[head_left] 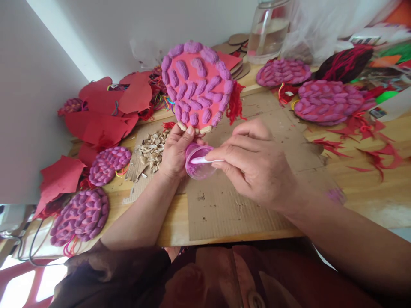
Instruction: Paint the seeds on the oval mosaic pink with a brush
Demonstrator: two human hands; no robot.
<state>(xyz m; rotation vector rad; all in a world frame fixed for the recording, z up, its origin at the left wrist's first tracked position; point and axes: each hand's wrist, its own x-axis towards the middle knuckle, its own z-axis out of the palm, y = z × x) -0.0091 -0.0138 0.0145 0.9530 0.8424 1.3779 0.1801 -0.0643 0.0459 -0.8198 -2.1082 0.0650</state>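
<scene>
"What do the right hand's (257,160) fingers hold?"

"They pinch a white stick (199,160) dipped into a plastic cup (192,150)."

"And the left hand (176,152)?"

"Its thumb and fingers grip the bottom of a round board (197,95) covered in purple peanuts (182,69); the cup sits against that hand."

"Where's the board?"

"Raised above the cardboard (224,214), which reaches the tabletop's (175,218) front edge."

"Farther out?"

"A jar (268,40) stands near the back edge."
</scene>
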